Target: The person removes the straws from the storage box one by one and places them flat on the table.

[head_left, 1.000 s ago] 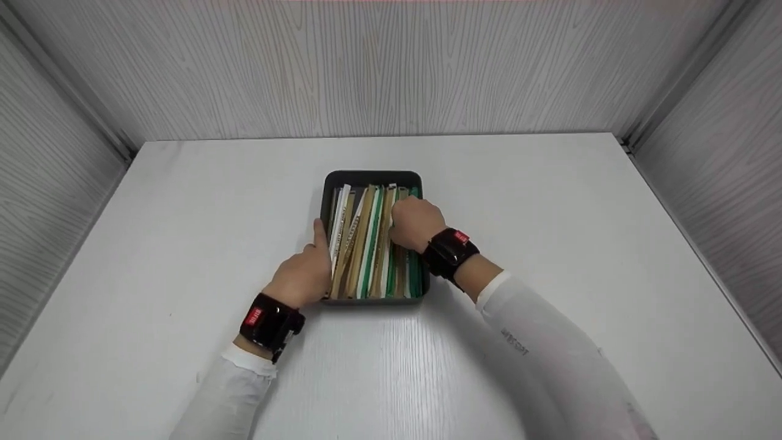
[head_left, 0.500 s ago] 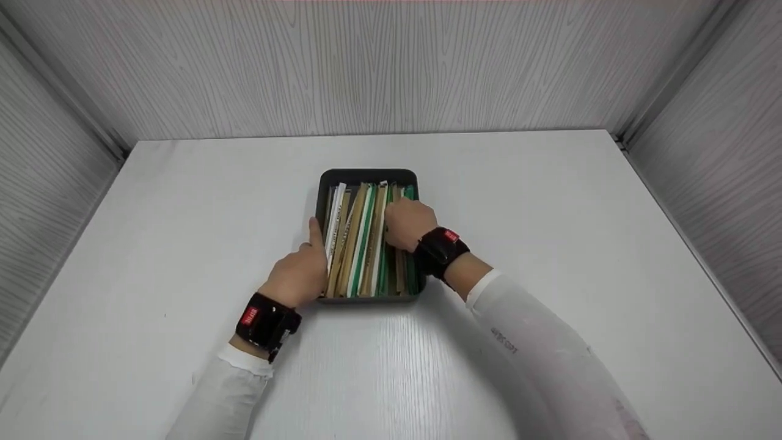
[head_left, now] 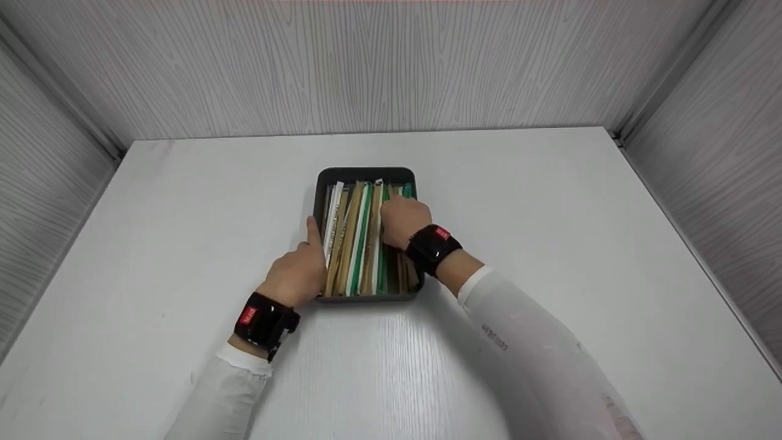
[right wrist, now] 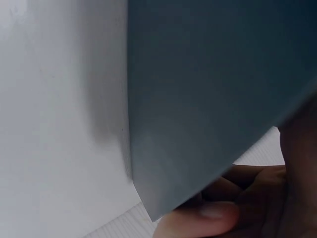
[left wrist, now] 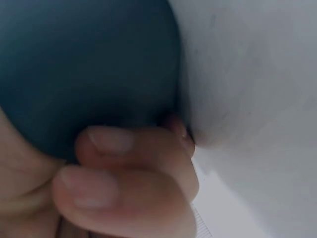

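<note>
A dark grey rectangular box (head_left: 366, 172) holds a row of thin flat packets, seen edge-on, in white (head_left: 333, 211), brown (head_left: 349, 244) and green (head_left: 361, 232). My left hand (head_left: 293, 272) grips the box's left side, its index finger straight along the rim. In the left wrist view its other fingers (left wrist: 143, 203) curl against the outer wall (left wrist: 99, 64). My right hand (head_left: 406, 221) bends over the packets at the right, fingertips hidden among them, and I cannot tell whether it pinches one. The right wrist view shows fingers (right wrist: 193, 220) at the box's rim.
The box stands on a white tabletop (head_left: 531, 208) towards the back. A pale wood-grain panel (head_left: 366, 67) rises behind the table, with similar panels at the left and right. Both wrists wear black straps (head_left: 434, 247).
Packets near my right hand have parted, leaving a dark gap at the near end between a green packet and brown ones. The whole scene has shifted slightly left. My left hand keeps its grip.
</note>
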`<state>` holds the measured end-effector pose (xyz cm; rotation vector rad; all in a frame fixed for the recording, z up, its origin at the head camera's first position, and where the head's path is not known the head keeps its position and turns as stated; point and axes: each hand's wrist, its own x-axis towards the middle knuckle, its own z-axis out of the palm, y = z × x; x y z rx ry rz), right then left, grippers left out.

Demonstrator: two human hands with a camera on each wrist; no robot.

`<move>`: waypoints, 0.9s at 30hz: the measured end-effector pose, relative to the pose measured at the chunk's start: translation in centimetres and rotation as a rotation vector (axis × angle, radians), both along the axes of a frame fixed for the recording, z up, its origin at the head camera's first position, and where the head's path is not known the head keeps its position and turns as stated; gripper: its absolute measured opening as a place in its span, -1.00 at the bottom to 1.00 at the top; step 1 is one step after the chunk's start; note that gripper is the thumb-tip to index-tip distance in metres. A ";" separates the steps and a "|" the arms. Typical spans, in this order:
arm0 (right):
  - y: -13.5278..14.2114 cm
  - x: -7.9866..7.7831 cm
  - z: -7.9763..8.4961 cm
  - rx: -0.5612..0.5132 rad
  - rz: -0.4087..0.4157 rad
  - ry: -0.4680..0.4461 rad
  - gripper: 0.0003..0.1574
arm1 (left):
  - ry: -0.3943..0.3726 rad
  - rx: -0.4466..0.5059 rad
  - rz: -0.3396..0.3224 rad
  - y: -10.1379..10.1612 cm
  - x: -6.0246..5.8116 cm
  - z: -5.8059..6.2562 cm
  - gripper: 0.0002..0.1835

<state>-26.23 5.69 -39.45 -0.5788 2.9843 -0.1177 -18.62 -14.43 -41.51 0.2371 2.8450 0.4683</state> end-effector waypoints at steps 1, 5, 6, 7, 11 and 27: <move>0.1 -0.1 0.0 -0.015 -0.003 0.000 -0.54 | 0.000 0.001 0.001 0.0 0.0 0.0 -0.13; 0.6 -0.2 0.1 -0.091 -0.006 -0.024 -0.49 | 0.001 -0.003 0.005 0.1 0.0 0.1 -0.12; 0.7 -0.3 0.1 -0.113 -0.010 -0.034 -0.48 | 0.001 -0.003 0.005 0.1 0.0 0.1 -0.12; 0.8 -0.3 0.2 -0.136 -0.017 -0.047 -0.48 | 0.003 -0.004 0.005 0.1 0.0 0.1 -0.11; 1.4 -0.1 0.7 -0.233 -0.051 -0.085 -0.50 | 0.010 -0.002 0.003 0.1 0.1 0.1 -0.11; 6.6 0.6 4.7 -0.531 -0.133 -0.061 -0.41 | 0.014 0.010 0.012 0.1 0.0 0.0 -0.12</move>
